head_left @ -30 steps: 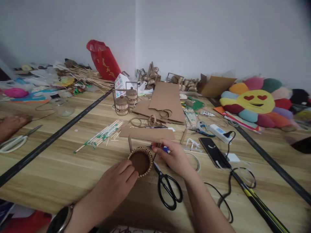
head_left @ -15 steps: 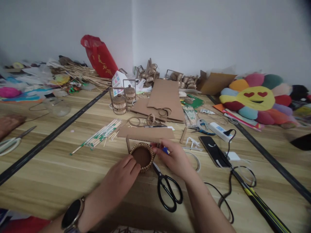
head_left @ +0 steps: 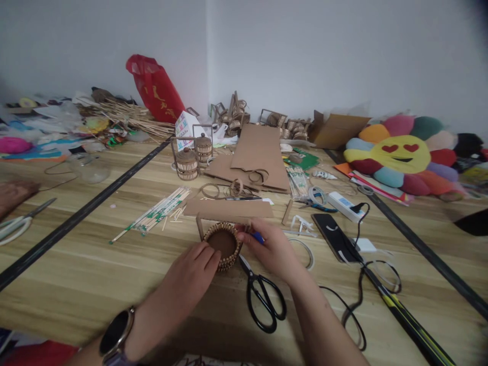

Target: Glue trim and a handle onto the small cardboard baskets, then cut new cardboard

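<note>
A small round basket [head_left: 222,243] of cardboard and light sticks stands on the table in front of me, tipped so its brown inside shows. A cardboard handle strip [head_left: 201,226] rises at its far left side. My left hand [head_left: 200,264] grips the near-left rim, fingers bent over the edge. On the right side, my right hand [head_left: 266,243] pinches the wall where the handle meets it; its fingertips are partly hidden. Black-handled scissors [head_left: 263,300] lie just below the right hand, points toward the basket. Something blue shows behind the right fingers.
Bundled sticks [head_left: 154,213] and a cardboard strip [head_left: 229,208] lie beyond the basket. Two lidded baskets [head_left: 187,165] stand farther back. To the right are a tape roll [head_left: 305,254], a phone [head_left: 335,238] and cables. At far left, another person's hand [head_left: 15,195] rests near white-handled scissors [head_left: 17,229].
Both hands stay on the basket, with only slight shifts of the fingers. Nothing has been taken up or let go.
</note>
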Demonstrator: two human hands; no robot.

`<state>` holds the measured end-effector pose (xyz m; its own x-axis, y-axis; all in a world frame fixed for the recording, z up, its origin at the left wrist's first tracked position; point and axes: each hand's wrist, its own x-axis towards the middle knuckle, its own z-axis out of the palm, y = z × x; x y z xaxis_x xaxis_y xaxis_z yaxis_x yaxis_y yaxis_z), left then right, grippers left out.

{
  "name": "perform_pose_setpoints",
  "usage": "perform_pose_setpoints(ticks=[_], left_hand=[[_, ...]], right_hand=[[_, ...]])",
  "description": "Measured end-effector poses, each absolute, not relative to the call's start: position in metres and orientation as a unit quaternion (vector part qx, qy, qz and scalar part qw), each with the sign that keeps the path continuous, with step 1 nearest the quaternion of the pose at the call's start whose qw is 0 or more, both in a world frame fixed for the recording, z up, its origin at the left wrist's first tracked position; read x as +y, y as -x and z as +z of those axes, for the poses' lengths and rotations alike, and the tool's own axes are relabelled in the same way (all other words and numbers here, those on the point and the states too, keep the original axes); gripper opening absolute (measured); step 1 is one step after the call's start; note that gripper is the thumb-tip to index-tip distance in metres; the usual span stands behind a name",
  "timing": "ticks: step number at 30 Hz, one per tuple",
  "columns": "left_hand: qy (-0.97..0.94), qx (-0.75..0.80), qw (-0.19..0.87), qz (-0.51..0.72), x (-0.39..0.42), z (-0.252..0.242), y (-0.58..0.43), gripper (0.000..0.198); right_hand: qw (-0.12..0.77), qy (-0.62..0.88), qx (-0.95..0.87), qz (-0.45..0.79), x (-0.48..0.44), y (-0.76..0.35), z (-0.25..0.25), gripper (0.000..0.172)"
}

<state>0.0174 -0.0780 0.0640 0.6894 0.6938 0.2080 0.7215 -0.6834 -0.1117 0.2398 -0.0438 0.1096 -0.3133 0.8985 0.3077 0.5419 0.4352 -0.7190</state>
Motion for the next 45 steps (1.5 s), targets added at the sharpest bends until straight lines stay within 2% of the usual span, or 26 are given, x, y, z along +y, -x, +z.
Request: perform_pose_setpoints(ticks=[8,17,35,40,45], left_hand=[[0.916,-0.386,0.093,-0.062,-0.075,0.074,-0.022,0.04],[0.912,-0.399,0.047,-0.086,-0.079,0.069,-0.024,0.045],[0.907,-0.398,0.061,-0.124,-0.078,0.049,-0.028,0.04],[0.887,-0.372,0.103,-0.254,-0.084,0.052,-0.027,0.03],[0.832,-0.365,0.195,-0.369,-0.077,0.093,-0.02,0.03]], right_hand=[[0.354,0.472,-0.766,0.255,-0.045,-0.24,0.11,0.01],[0.353,0.468,-0.776,0.233,-0.043,-0.24,0.108,0.01],[0.344,0.468,-0.777,0.242,-0.043,-0.24,0.107,0.011],[0.34,0.468,-0.775,0.254,-0.043,-0.239,0.108,0.011],[0.343,0.464,-0.775,0.258,-0.043,-0.239,0.109,0.01]])
